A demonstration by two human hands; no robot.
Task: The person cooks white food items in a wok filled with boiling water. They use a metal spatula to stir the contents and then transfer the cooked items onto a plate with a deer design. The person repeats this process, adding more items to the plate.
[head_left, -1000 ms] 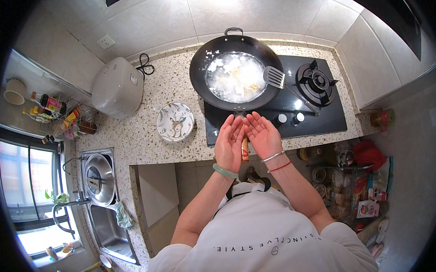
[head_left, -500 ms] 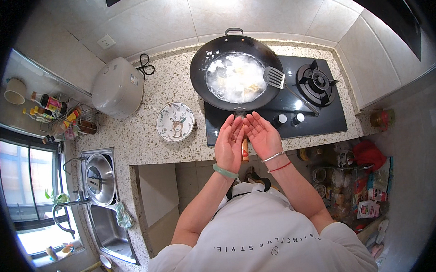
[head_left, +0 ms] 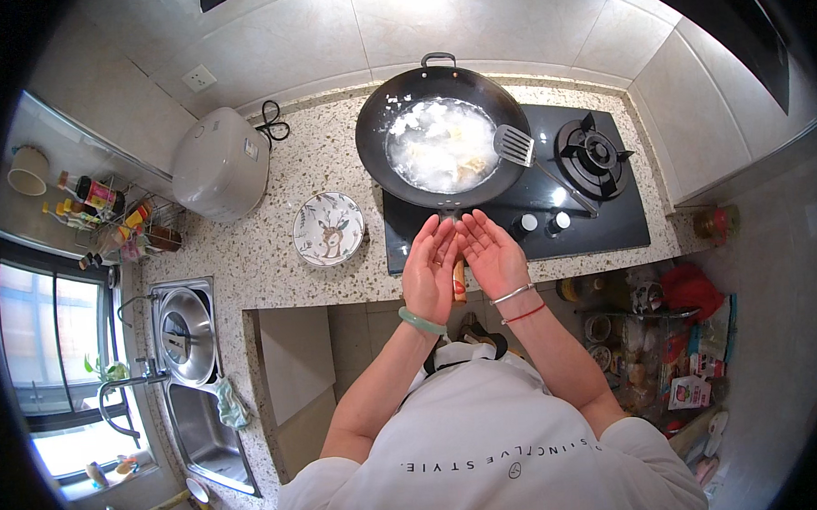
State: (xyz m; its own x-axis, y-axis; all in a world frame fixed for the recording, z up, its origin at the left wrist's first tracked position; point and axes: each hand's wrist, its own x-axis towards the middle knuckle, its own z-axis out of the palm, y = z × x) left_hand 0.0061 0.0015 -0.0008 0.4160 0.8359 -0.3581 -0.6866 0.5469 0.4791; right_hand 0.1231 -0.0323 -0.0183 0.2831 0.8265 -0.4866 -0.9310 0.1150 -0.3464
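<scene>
- Wok (head_left: 375, 138): on the hob (head_left: 617, 232), just beyond the hands; likely heavy, rigid, its liquid apt to slop; best held by its handle (head_left: 460, 287).
- Spatula (head_left: 515, 145) at its right rim: probably light, stiff.
- Left hand (head_left: 429, 270), right hand (head_left: 494, 258): palms up, side by side, each grip uncurled and empty; cannot tell whether they touch the handle.
</scene>
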